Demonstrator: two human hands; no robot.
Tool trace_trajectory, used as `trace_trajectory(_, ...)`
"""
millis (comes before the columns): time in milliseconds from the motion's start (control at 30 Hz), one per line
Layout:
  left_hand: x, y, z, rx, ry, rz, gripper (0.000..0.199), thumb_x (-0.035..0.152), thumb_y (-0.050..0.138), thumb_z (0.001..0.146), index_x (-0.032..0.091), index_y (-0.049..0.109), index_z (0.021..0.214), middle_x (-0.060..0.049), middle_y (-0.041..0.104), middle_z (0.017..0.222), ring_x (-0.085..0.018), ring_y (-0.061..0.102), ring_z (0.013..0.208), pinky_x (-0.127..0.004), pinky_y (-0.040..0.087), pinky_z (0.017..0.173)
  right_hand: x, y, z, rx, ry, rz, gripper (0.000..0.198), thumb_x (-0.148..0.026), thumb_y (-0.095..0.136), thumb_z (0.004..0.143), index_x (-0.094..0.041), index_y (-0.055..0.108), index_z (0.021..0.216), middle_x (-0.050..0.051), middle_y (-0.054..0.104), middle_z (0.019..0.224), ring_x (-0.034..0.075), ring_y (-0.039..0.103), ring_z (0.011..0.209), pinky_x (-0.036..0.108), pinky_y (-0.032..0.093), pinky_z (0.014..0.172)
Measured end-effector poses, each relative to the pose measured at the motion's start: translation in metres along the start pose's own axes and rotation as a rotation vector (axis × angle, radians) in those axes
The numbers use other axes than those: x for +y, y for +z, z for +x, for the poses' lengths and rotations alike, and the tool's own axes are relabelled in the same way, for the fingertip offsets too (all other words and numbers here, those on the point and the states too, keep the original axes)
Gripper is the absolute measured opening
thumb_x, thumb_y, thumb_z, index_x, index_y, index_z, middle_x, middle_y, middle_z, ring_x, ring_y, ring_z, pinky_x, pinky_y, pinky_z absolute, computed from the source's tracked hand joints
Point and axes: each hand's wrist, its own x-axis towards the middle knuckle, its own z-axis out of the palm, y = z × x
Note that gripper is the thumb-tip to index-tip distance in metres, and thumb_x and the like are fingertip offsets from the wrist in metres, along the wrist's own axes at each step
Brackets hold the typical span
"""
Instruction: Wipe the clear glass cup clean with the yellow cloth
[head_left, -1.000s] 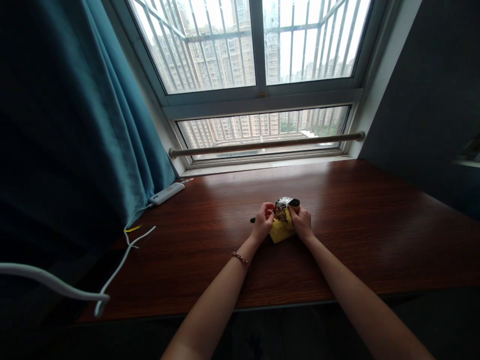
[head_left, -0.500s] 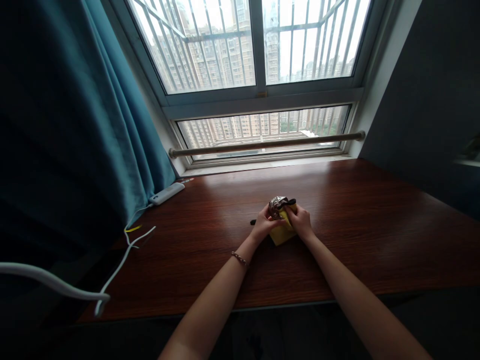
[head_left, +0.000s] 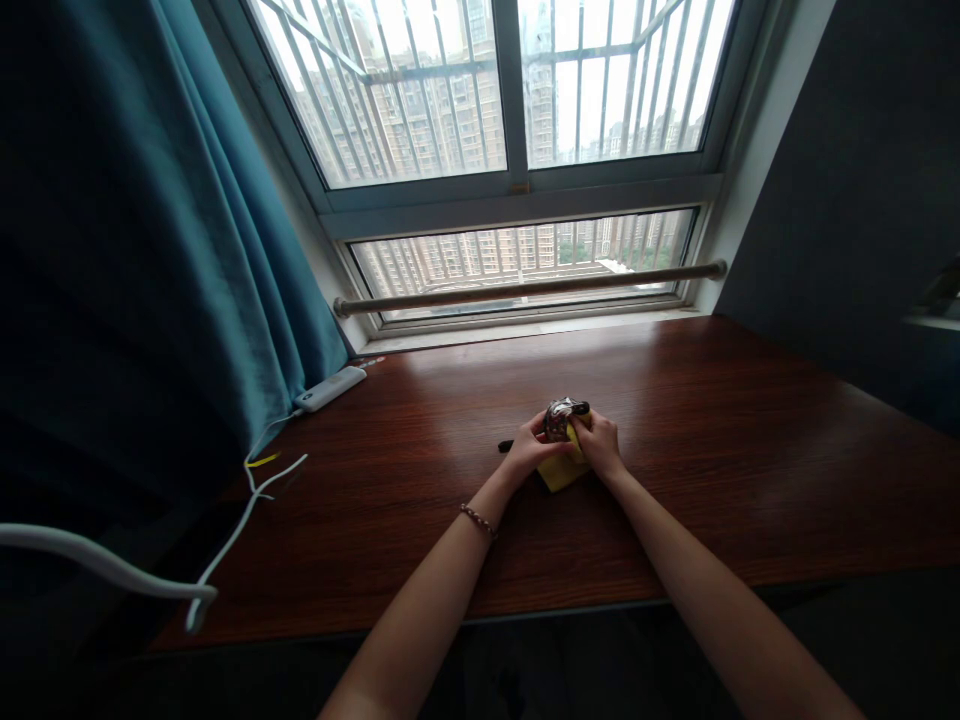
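Above the brown wooden table (head_left: 390, 500), both hands are closed on one bundle. My left hand (head_left: 526, 448) curls round the left side of a shiny, rounded brown-and-silver thing (head_left: 558, 420) whose kind I cannot make out. My right hand (head_left: 601, 444) pinches a yellow cloth-like piece (head_left: 559, 474) with a dark edge, pressed against the shiny thing. The yellow piece hangs below, between the hands. Fingers cover much of the bundle. A small dark object (head_left: 505, 446) sticks out left of my left hand; most of it is hidden.
A white power strip (head_left: 330, 388) lies at the table's back left, by the blue curtain (head_left: 247, 300). White cables (head_left: 247, 520) run along the left side, one with a yellow tie (head_left: 262, 460). A rail (head_left: 525, 290) crosses the window behind the table.
The dark edge at the top of the bundle has folded down under my right hand, and more of the shiny thing's top shows. The hands stay in nearly the same place.
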Motion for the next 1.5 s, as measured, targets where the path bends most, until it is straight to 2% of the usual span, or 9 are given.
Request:
trace_trajectory(233,-0.004,0.003,0.003,0.046,0.069,-0.178,0.074,0.013,0.075,0.049,0.018,0.046,0.117,-0.009,0.055,0.112,-0.021,0.052,0.1,-0.034,0.04,0.087,-0.004,-0.006,-0.002,0.038,-0.046,-0.079,0.043,-0.047,0.034,0.081,-0.016,0.062,0.069,0.009,0.064,0.064,0.019,0.058,0.058,0.024,0.034,0.054)
trace_trajectory(333,-0.001,0.003,0.002,0.035,0.062,-0.228,0.061,0.017,0.072,0.054,0.016,0.05,0.111,-0.008,0.058,0.106,-0.02,0.054,0.096,-0.033,0.041,0.085,-0.009,-0.008,-0.003,0.031,-0.041,-0.035,0.043,-0.047,0.035,0.08,-0.015,0.061,0.069,0.008,0.064,0.063,0.019,0.058,0.059,0.024,0.034,0.054)
trace_trajectory(467,-0.001,-0.003,0.0,0.041,0.013,-0.229,0.042,0.024,0.068,0.061,0.013,0.058,0.1,-0.008,0.062,0.096,-0.019,0.059,0.083,-0.031,0.044,0.078,-0.011,-0.008,-0.004,-0.029,-0.045,0.101,0.034,-0.045,0.043,0.076,-0.016,0.06,0.08,0.006,0.065,0.072,0.018,0.058,0.066,0.024,0.039,0.058)
trace_trajectory(600,-0.003,-0.006,0.001,0.085,-0.029,-0.192,0.037,0.033,0.066,0.063,0.012,0.061,0.094,-0.008,0.064,0.089,-0.018,0.06,0.076,-0.03,0.045,0.072,-0.007,-0.002,-0.003,-0.095,0.013,0.185,0.03,-0.04,0.049,0.071,-0.016,0.058,0.085,0.006,0.065,0.079,0.019,0.059,0.072,0.026,0.042,0.063)
trace_trajectory(833,-0.001,0.003,0.002,0.091,0.051,0.003,0.038,0.033,0.066,0.063,0.012,0.06,0.094,-0.007,0.063,0.09,-0.018,0.058,0.081,-0.026,0.044,0.07,0.004,0.003,0.002,-0.017,0.167,0.18,0.031,-0.04,0.048,0.069,-0.015,0.059,0.084,0.009,0.065,0.079,0.022,0.06,0.074,0.029,0.043,0.065)
trace_trajectory(1033,-0.003,0.005,0.0,0.033,0.058,0.088,0.054,0.026,0.073,0.054,0.015,0.055,0.103,-0.008,0.06,0.098,-0.019,0.058,0.083,-0.027,0.046,0.069,0.01,0.004,0.005,0.005,0.252,0.248,0.033,-0.04,0.049,0.068,-0.013,0.06,0.082,0.01,0.066,0.08,0.023,0.06,0.074,0.029,0.044,0.063)
trace_trajectory(1200,-0.003,0.004,0.002,0.04,0.027,-0.059,0.055,0.023,0.073,0.055,0.015,0.053,0.105,-0.009,0.06,0.102,-0.021,0.057,0.09,-0.032,0.045,0.078,0.003,0.001,0.003,0.004,0.224,0.331,0.036,-0.043,0.048,0.07,-0.013,0.063,0.082,0.01,0.067,0.079,0.022,0.061,0.073,0.028,0.045,0.062)
trace_trajectory(1367,-0.004,0.002,0.003,0.042,0.004,-0.279,0.059,0.022,0.071,0.059,0.015,0.045,0.112,-0.011,0.06,0.104,-0.022,0.057,0.092,-0.036,0.042,0.084,-0.009,-0.002,-0.002,-0.108,0.186,0.516,0.045,-0.049,0.04,0.076,-0.013,0.066,0.077,0.01,0.068,0.075,0.023,0.063,0.071,0.029,0.047,0.063)
trace_trajectory(1500,-0.005,-0.002,0.003,0.07,0.012,-0.342,0.057,0.022,0.07,0.06,0.013,0.045,0.111,-0.011,0.061,0.099,-0.02,0.059,0.087,-0.034,0.042,0.082,-0.016,-0.005,-0.005,-0.147,0.185,0.487,0.048,-0.052,0.039,0.075,-0.012,0.067,0.078,0.009,0.068,0.072,0.024,0.062,0.07,0.029,0.046,0.059)
